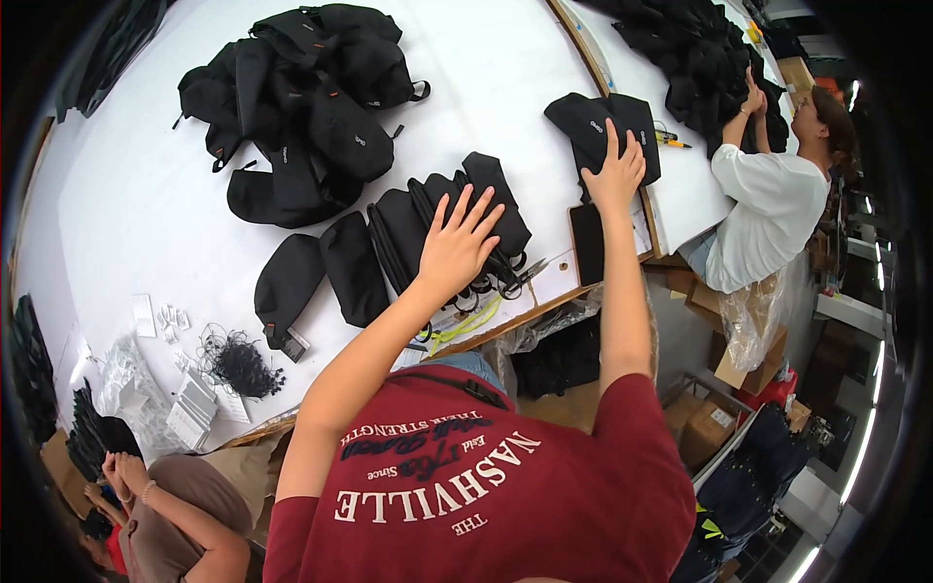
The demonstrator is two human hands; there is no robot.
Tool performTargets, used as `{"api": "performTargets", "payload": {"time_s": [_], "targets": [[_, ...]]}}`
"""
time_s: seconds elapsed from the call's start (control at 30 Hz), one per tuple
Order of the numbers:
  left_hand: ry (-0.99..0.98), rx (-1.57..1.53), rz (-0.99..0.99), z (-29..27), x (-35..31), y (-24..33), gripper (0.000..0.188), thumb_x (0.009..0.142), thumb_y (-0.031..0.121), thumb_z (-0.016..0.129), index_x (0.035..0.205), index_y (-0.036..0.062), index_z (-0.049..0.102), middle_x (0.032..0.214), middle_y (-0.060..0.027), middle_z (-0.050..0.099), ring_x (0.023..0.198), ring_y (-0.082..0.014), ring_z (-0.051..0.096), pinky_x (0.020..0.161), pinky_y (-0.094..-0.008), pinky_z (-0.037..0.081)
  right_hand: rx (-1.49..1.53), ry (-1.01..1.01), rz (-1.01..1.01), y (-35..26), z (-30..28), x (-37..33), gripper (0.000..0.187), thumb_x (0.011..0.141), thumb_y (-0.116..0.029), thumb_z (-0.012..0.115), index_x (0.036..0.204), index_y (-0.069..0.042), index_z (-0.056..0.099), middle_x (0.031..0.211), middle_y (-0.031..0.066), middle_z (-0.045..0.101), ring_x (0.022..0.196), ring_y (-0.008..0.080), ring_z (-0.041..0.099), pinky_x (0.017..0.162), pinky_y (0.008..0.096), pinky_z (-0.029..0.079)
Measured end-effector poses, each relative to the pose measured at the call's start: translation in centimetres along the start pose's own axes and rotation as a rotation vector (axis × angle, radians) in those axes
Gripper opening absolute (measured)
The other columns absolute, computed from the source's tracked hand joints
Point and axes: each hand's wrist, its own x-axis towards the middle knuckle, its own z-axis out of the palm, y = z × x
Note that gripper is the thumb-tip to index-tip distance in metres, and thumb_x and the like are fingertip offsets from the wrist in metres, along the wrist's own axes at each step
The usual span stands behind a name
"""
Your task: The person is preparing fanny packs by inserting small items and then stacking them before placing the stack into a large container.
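My left hand [461, 238] lies with fingers spread on a row of black fabric pouches [391, 233] that stand packed side by side near the table's front edge. Two more pouches lean at the left end of that row, the outermost pouch [288, 282] lying apart. With fingers stretched out, my right hand [616, 173] rests on black pouches [579, 126] lying flat to the right, each with a small pale mark. Between my hands, scissors [528, 275] lie by the row's right end. A dark flat phone-like slab [587, 243] sits beside my right forearm.
A large heap of black pouches [301, 107] covers the far left. Black strings [241, 364], white tags [194, 408] and clear plastic [131, 379] lie at the near left. A yellow-green strip [466, 323] is at the front edge. Co-workers [773, 204] stand right and lower left.
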Motion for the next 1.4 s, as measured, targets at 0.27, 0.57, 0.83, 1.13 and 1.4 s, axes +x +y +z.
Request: {"api": "performTargets", "payload": {"time_s": [0.27,0.57,0.83,1.13,1.4], "targets": [[0.024,-0.041,-0.015,0.4,-0.5,-0.4,0.047,0.092,0.035,0.049,0.136,0.0204,0.046,0.148,-0.0013,0.032,0.138,-0.0230,0.026,0.113,-0.0441,0.016,0.468,-0.291,0.136,1.5,-2.2,2.5,0.052,0.073,-0.020,0.067,0.124,-0.025,0.060,0.100,0.0084,0.062,0.093,0.0263,0.057,0.085,0.0334,0.047],[0.035,-0.108,0.061,1.0,1.2,1.1,0.053,0.091,0.031,0.052,0.141,0.0215,0.038,0.149,-0.0021,0.031,0.136,-0.0226,0.029,0.112,-0.0441,0.020,1.190,-0.836,0.263,-4.4,-0.8,-11.6,0.063,0.088,-0.020,0.061,0.145,-0.019,0.034,0.133,0.0125,0.047,0.113,0.0193,0.050,0.094,0.0278,0.039],[0.041,-0.070,0.049,1.8,0.9,0.8,0.052,0.092,0.034,0.050,0.140,0.0208,0.038,0.149,-0.0018,0.031,0.137,-0.0223,0.027,0.112,-0.0438,0.018,0.134,-0.316,0.088,2.6,1.6,-1.1,0.064,0.072,-0.037,0.074,0.127,-0.011,0.053,0.123,0.0156,0.051,0.107,0.0327,0.051,0.092,0.0420,0.042],[0.038,-0.104,0.052,1.8,0.7,0.9,0.054,0.091,0.034,0.051,0.141,0.0207,0.037,0.149,-0.0029,0.030,0.137,-0.0223,0.028,0.113,-0.0425,0.018,0.058,-0.372,0.377,2.8,3.7,0.3,0.107,0.061,-0.055,0.078,0.145,-0.015,0.025,0.120,0.0239,0.052,0.111,0.0416,0.047,0.094,0.0536,0.034],[-0.037,-0.124,0.025,0.1,2.2,1.0,0.053,0.085,0.024,0.060,0.135,0.0160,0.044,0.146,-0.0064,0.035,0.132,-0.0263,0.035,0.109,-0.0415,0.025,0.437,-0.385,0.088,-4.7,-2.1,-7.3,0.074,0.073,-0.019,0.077,0.135,-0.003,0.041,0.107,0.0186,0.042,0.099,0.0389,0.052,0.085,0.0404,0.045]]}}
